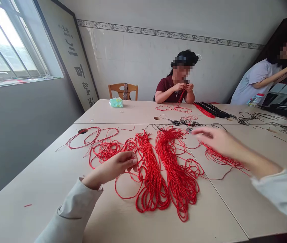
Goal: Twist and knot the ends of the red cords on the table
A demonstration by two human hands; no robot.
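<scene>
Red cord (139, 169) in left hand (123, 165), right hand (213, 139) grasp unclear, room toward table edge (37, 160)

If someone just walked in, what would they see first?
Probably the two big bundles of bright red cord, side by side in the middle of the pale table, between the person's left hand and blurred right hand. Next, perhaps, the person in dark red across the table, holding red strands up in both hands.

Daylight from a barred window (7, 42) at upper left softly lights the room; motion blurs the right hand (215, 138), and wide-angle distortion tilts the edges.
</scene>
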